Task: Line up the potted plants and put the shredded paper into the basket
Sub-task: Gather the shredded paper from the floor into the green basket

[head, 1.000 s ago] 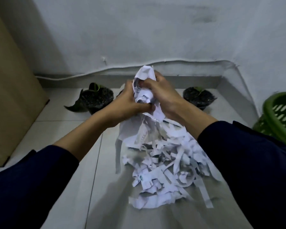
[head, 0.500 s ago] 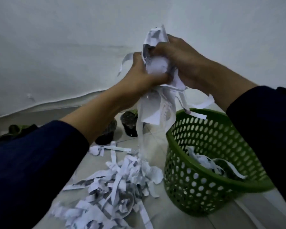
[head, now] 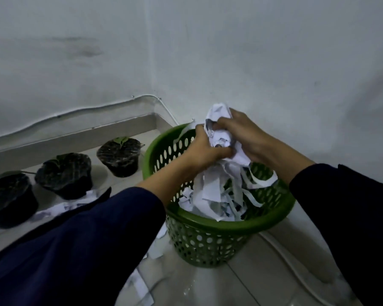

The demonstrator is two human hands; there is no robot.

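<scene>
While the wad of shredded paper (head: 219, 138) is hanging over the green basket (head: 210, 228), loose strips are at risk of spilling outside it.

Both hands are clamping the wad between them, the left hand (head: 205, 149) and right hand (head: 245, 135) curled tight around its top, above the far side of the basket's mouth, with ribbons trailing down onto paper already lying inside. If they are letting go that far back, tails draping over the rim could be sliding out toward the wall. More strips (head: 142, 290) are lying on the floor beside the basket and near the three potted plants (head: 64, 173), standing in a row along the wall; a careless sleeve could be brushing those pots.
</scene>
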